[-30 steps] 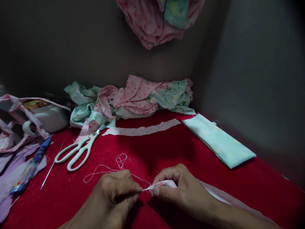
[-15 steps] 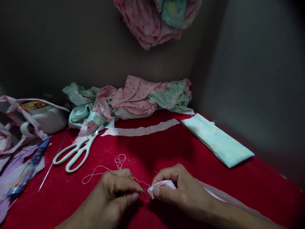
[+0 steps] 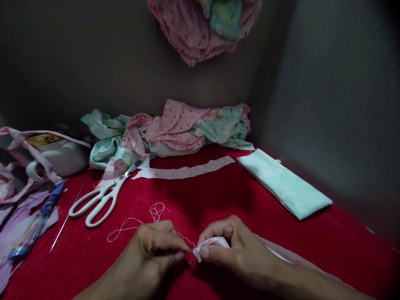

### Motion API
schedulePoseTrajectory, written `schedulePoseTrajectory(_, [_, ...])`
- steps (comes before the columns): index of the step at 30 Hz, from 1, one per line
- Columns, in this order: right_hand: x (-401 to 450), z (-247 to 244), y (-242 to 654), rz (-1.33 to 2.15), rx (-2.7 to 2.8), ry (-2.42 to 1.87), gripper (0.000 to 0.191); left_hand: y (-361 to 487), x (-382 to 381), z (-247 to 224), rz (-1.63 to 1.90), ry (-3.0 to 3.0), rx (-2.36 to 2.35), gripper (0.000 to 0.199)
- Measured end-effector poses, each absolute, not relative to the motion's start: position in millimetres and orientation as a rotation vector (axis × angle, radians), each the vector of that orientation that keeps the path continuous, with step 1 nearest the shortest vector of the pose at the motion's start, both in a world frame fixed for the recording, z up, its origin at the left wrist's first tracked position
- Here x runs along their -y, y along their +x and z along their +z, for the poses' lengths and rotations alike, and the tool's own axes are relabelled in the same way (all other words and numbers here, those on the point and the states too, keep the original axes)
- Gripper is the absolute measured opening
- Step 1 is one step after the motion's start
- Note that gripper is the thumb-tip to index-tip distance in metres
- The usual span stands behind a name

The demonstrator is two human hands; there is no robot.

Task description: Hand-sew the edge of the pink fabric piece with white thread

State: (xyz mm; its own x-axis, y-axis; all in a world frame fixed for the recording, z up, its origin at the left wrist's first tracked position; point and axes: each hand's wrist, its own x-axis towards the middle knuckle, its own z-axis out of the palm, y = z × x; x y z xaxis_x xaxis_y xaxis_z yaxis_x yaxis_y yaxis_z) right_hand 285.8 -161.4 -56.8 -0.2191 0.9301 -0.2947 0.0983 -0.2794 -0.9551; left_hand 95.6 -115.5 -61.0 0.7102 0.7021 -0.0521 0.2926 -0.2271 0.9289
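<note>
Between the thumb and fingers of my right hand [image 3: 234,250] is a small bunched piece of white and pink fabric [image 3: 215,242]. My left hand [image 3: 159,250] is pinched closed at the left tip of that fabric; what its fingertips grip is too small to make out. A thin pale thread [image 3: 157,212] runs from a loose coil on the red cloth, behind my left hand, to the fabric tip. Behind my right forearm, a pale strip [image 3: 290,252] lies on the red cloth [image 3: 200,200].
White-handled scissors [image 3: 103,200], a thin metal rod [image 3: 67,218] and a blue pen-like tool [image 3: 40,221] lie left. A white mug [image 3: 62,156] stands behind them. Fabric pile [image 3: 178,125], dotted strip [image 3: 187,168] and folded mint cloth [image 3: 286,183] lie farther back.
The fingertips of my left hand have moved slightly right, closer to the fabric tip. My right hand keeps its hold on the fabric, nearly still.
</note>
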Motion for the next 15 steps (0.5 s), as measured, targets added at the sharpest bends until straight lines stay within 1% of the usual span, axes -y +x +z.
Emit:
schedulePoseTrajectory(5, [162.1, -58.3, 284.4, 1.567, 1.25, -1.413, 0.014, 99.8, 116.7, -64.6, 0.465, 1.733, -0.795, 0.019])
schedulePoseTrajectory(8, [162.2, -58.4, 283.4, 1.552, 1.253, -1.409, 0.014, 106.1, 124.2, -67.8, 0.464, 1.526, -0.842, 0.012])
schedulePoseTrajectory(10, [163.7, -58.6, 283.8, 1.531, 1.279, -1.437, 0.013, 109.1, 128.9, -65.8, 0.482, 1.4, -0.856, 0.015])
schedulePoseTrajectory(12, [166.1, -62.2, 286.2, 1.521, 1.307, -1.48, 0.015, 107.9, 128.3, -55.8, 0.498, 1.507, -0.89, 0.019])
schedulePoseTrajectory(14, [166.9, -72.2, 290.4, 1.45, 1.35, -1.501, 0.019, 99.1, 118.8, -36.0, 0.604, 1.864, -0.973, 0.017])
schedulePoseTrajectory(15, [165.6, -79.6, 292.6, 1.432, 1.381, -1.478, 0.02, 90.9, 110.6, -22.8, 0.71, 2.065, -1.057, 0.016])
